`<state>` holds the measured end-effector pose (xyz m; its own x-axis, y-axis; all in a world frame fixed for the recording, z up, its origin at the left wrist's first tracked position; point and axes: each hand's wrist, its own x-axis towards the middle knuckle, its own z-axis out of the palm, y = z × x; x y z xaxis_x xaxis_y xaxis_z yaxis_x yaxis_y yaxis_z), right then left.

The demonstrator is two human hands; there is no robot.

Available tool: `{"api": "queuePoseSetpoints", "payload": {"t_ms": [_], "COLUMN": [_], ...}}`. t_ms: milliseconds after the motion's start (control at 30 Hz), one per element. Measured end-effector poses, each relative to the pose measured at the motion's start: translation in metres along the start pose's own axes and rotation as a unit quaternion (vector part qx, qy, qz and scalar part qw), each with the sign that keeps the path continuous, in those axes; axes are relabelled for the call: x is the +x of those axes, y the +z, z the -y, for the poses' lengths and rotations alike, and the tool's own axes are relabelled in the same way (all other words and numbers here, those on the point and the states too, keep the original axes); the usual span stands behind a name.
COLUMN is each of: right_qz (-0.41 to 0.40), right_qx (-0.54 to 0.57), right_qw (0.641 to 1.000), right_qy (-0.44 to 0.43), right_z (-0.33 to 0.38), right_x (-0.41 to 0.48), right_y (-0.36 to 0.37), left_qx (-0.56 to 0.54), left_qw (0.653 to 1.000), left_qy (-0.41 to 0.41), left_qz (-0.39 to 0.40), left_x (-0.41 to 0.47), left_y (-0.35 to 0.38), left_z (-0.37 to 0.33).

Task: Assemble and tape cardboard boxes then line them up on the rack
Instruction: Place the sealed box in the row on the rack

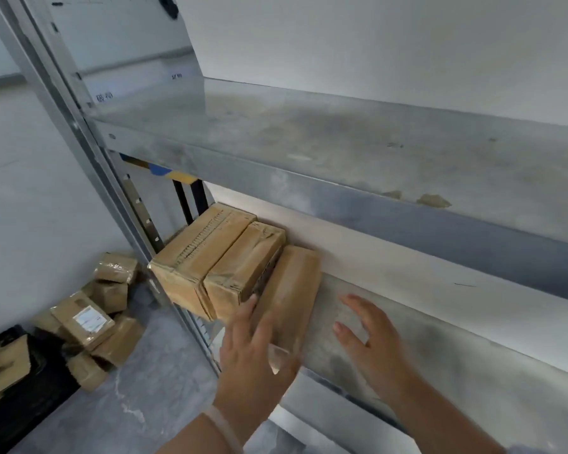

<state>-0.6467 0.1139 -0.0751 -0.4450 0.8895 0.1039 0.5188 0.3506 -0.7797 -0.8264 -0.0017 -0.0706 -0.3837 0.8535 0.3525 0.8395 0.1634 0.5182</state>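
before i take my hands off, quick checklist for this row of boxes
1. Third box lies on the shelf: ok.
2. Third box sits against the second box: ok, no gap shows.
3. Box fronts in line: cannot tell, the left hand covers the third box's near end.
4. Left hand flat on the third box, fingers straight: ok.
5. Right hand open, touching no box: ok.
6. Bare shelf to the right for the next box: ok.
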Motion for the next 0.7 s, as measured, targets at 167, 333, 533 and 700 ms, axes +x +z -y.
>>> {"api": "queuePoseSetpoints", "payload": {"t_ms": [167, 333, 533, 700], "right_qz": [-0.028, -0.042, -0.037, -0.079], "right_qx": [-0.015, -0.012, -0.087, -0.169], "right_qw": [0.999, 0.997, 0.991, 0.972], "right_qy": [0.027, 0.062, 0.092, 0.139], "right_z": [0.01, 0.021, 0.028, 0.028], "right_x": [-0.014, -0.027, -0.051, -0.087], "right_y": [0.012, 0.011, -0.005, -0.027], "left_qx": [0.184, 0.225, 0.218, 0.172], "left_qw": [0.95, 0.93, 0.936, 0.93], "left_qy": [0.233, 0.269, 0.252, 0.305], "left_qz": [0.099, 0.106, 0.112, 0.116], "left_x": [0.035, 0.053, 0.062, 0.063], "left_y": [-0.004, -0.004, -0.008, -0.001], "left_z": [0.01, 0.029, 0.027, 0.001]}}
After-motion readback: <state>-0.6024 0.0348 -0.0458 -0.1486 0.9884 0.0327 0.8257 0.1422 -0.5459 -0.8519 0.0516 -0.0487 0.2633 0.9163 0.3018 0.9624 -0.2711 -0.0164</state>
